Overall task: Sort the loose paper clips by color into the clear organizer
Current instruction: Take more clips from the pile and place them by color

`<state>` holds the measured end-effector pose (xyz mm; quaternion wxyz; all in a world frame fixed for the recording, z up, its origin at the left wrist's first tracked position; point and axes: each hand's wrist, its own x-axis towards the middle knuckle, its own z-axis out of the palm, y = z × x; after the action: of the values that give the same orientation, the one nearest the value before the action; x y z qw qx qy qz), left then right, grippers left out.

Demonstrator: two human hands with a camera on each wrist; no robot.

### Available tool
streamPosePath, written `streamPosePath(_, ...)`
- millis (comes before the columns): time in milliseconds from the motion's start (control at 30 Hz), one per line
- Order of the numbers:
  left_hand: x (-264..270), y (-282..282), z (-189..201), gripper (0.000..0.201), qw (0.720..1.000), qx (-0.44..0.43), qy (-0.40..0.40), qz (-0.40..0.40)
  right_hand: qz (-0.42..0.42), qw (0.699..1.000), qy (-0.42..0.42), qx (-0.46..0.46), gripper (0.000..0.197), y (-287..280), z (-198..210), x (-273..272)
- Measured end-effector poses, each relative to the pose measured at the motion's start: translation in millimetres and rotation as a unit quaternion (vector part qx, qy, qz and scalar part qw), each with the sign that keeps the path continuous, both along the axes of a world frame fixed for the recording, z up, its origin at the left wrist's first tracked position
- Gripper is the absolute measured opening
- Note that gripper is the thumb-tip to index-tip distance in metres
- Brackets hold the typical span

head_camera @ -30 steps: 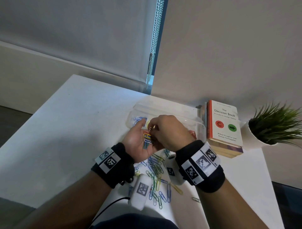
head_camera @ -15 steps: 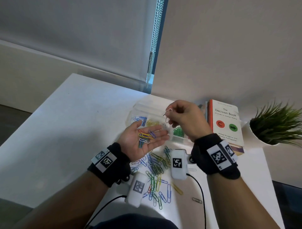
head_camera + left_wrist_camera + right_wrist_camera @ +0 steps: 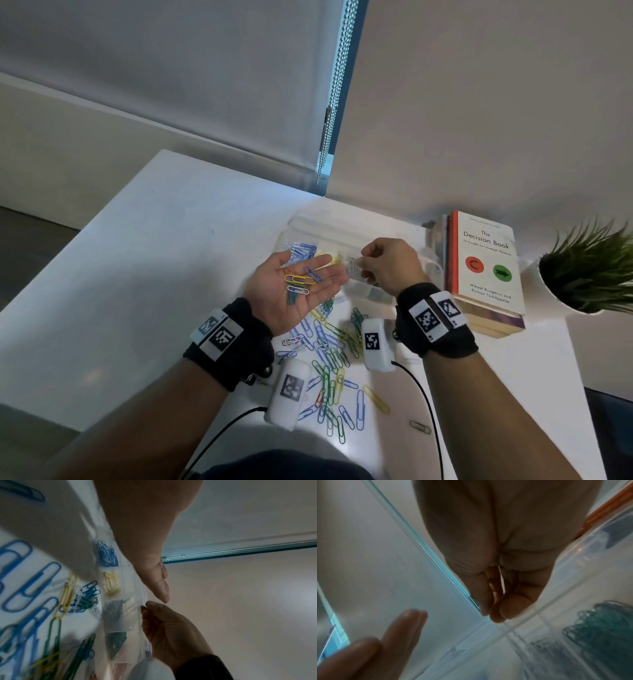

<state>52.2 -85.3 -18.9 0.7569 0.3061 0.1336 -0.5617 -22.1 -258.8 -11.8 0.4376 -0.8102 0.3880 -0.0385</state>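
Paper clips (image 3: 334, 363) lie scattered on the white bench (image 3: 144, 267) at the lower centre of the head view, and a few more, yellow, purple and pale, rest on the upturned palm of the left hand (image 3: 298, 287), whose fingers are flat and relaxed. The right hand (image 3: 387, 265) hovers over the clear organizer (image 3: 301, 222) at mid-frame, fingertips bunched together; the right wrist view shows thumb and fingers (image 3: 513, 607) pressed close, but whether a clip sits between them I cannot tell.

The left wrist view shows the compartments side by side: blue (image 3: 107, 554), yellow (image 3: 111, 584), grey (image 3: 114, 611) and green (image 3: 116, 643) clips, with thin clear walls between them. The likeliest slip, as I judge it, is a clip dropping into the wrong cell, since the walls are hard to see. A clip released from height could also bounce off a wall and land on the bench.

The open left palm is a second risk: any tilt would spill its mixed clips into the organizer or back onto the pile. Clips may also hook together, so that lifting one drags another colour with it.
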Motion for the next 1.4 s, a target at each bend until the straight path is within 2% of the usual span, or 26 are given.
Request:
streamPosePath(100, 0.0, 0.5, -0.3, 0.059, 1.000, -0.013, 0.000, -0.004, 0.018, 0.996, -0.028, -0.088, 0.005, 4.8, 15.3, -3.2)
streamPosePath(200, -4.3, -2.3, 2.1, 0.061, 0.999, -0.031, 0.001, -0.013, 0.117, 0.983, -0.055, -0.129, 0.003, 27.8, 38.7, -7.7)
streamPosePath(267, -8.9, -4.9, 5.6, 0.066, 0.998, -0.061, 0.012, -0.014, 0.190, 0.971, -0.018, -0.143, 0.011, 44.2, 43.5, -8.9)
streamPosePath(333, -11.5, -6.2, 7.7, 0.067, 0.996, -0.082, 0.030, -0.012, 0.223, 0.956, 0.021, -0.188, 0.017, 53.8, 41.4, -8.9)
streamPosePath(500, -11.2, -2.0, 8.9, 0.067, 0.997, -0.073, 0.016, -0.028, 0.242, 0.944, 0.033, -0.222, 0.009, 64.1, 40.8, -11.3)
streamPosePath(600, -14.7, -1.1, 13.6, 0.058, 0.998, -0.060, 0.012, -0.019, 0.217, 0.954, -0.007, -0.204, 0.005, 63.8, 47.6, -13.3)
streamPosePath(667, -16.2, -0.7, 15.5, 0.060, 0.998, -0.055, 0.014, -0.013, 0.224, 0.955, -0.019, -0.192, 0.012, 65.8, 52.1, -12.9)
streamPosePath(800, -15.2, -0.4, 14.5, 0.073, 0.998, -0.050, -0.001, -0.030, 0.266, 0.939, 0.040, -0.216, 0.019, 71.0, 53.2, -13.8)
streamPosePath(967, -15.7, 0.3, 17.1, 0.069, 0.997, -0.068, 0.006, -0.041, 0.266, 0.940, 0.030, -0.212, 0.006, 68.7, 52.8, -18.0)
streamPosePath(1100, -14.3, 2.2, 14.9, 0.063, 0.996, -0.077, 0.014, -0.036, 0.241, 0.951, 0.009, -0.195, 0.006, 58.3, 48.9, -18.7)
streamPosePath(1233, -6.7, 7.4, 7.7, 0.061, 0.999, -0.027, -0.006, -0.029, 0.146, 0.976, -0.020, -0.161, 0.009, 41.1, 39.4, -19.0)
streamPosePath(1400, 2.5, 14.5, -0.6, 0.058, 1.000, -0.009, -0.002, -0.008, 0.084, 0.979, 0.043, -0.182, 0.009, 25.9, 27.0, 8.4)
